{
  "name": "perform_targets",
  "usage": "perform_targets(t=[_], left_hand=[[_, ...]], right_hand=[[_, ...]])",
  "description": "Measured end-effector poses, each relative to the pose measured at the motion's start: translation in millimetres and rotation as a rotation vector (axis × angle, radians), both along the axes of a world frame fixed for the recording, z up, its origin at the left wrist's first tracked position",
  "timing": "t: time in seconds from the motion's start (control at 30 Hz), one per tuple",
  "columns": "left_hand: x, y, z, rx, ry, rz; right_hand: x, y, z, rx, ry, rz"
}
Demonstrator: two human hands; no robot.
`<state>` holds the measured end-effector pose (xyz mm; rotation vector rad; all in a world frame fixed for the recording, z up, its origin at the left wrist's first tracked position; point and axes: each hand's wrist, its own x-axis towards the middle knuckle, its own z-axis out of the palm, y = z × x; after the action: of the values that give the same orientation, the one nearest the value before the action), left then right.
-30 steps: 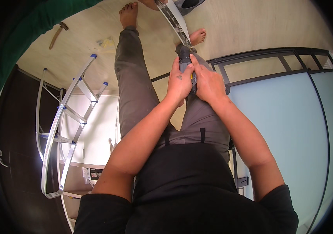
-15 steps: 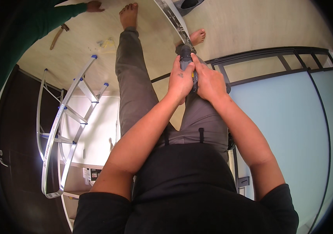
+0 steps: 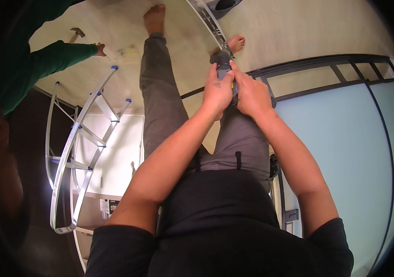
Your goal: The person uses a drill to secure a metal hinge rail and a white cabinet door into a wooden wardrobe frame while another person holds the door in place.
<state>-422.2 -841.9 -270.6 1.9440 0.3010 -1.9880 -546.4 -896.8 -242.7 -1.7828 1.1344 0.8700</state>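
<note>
Both hands are wrapped round a dark grey cordless drill [image 3: 225, 69], held low between my legs and pointing away from me. My left hand [image 3: 217, 91] closes on its left side, and my right hand [image 3: 253, 96] presses on its right and rear. Most of the grip is hidden under my fingers. At the drill's black nose is the end of a long silver metal rail [image 3: 210, 22], which runs up and away past my right foot. Whether the bit touches the rail, I cannot tell.
An aluminium stepladder [image 3: 82, 134] with blue caps stands at left. Another person's green sleeve [image 3: 63, 57] reaches in at upper left, the hand near a hammer [image 3: 77, 33] on the floor [image 3: 280, 27]. Pale blue panels [image 3: 330, 152] in black frames are at right.
The other person's arm has come lower and further into view, its hand now below the hammer. My hands and the drill stay together on the rail, with the view shifted slightly.
</note>
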Motion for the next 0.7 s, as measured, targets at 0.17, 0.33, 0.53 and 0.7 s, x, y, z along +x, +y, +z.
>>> perform_targets(t=[0.17, 0.33, 0.53, 0.7], left_hand=[[-13.8, 6.7, -6.3, -0.029, -0.014, -0.036], [-12.3, -1.8, 2.2, 0.040, 0.023, -0.052], [-2.5, 1.5, 3.6, -0.003, 0.024, -0.068], [0.7, -5.8, 8.5, 0.005, 0.087, 0.016]], right_hand=[[-3.7, -4.1, 6.8, 0.014, 0.078, -0.001], [-5.1, -4.5, 4.9, 0.051, 0.090, -0.007], [-3.4, 1.6, 7.4, -0.027, 0.021, -0.036], [-8.1, 5.8, 5.0, -0.062, 0.015, -0.026]])
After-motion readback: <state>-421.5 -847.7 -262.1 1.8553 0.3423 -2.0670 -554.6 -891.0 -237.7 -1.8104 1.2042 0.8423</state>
